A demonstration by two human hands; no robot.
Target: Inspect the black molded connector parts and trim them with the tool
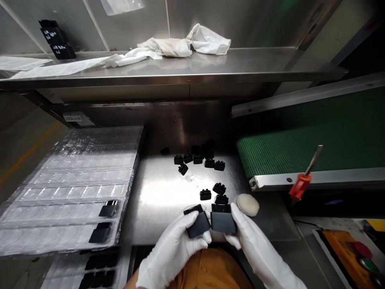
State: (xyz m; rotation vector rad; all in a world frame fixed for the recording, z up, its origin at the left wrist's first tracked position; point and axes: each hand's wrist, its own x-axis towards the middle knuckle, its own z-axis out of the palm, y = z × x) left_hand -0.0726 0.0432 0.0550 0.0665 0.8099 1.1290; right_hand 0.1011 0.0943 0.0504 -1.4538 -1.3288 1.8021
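White gloves cover both hands, which sit side by side at the near edge of the steel table. My left hand [188, 237] is closed round a black plastic part [198, 224], held tilted between thumb and fingers. A second, similar black part [223, 222] is gripped upright in my right hand [251, 237]. The two parts nearly meet; whether they touch I cannot tell. Just beyond my fingers lie small black knobbed pieces, one of them [205, 194] left of the others. A round cream-coloured pad [248, 204] rests close to my right hand.
Clear plastic trays [69, 172] with black parts [108, 208] in some pockets are stacked at left. A green conveyor [315, 128] stands right, with a red-handled screwdriver [300, 186] at its rail. Cloths [168, 46] lie on the shelf [240, 64]. More black pieces [197, 159] are scattered mid-table.
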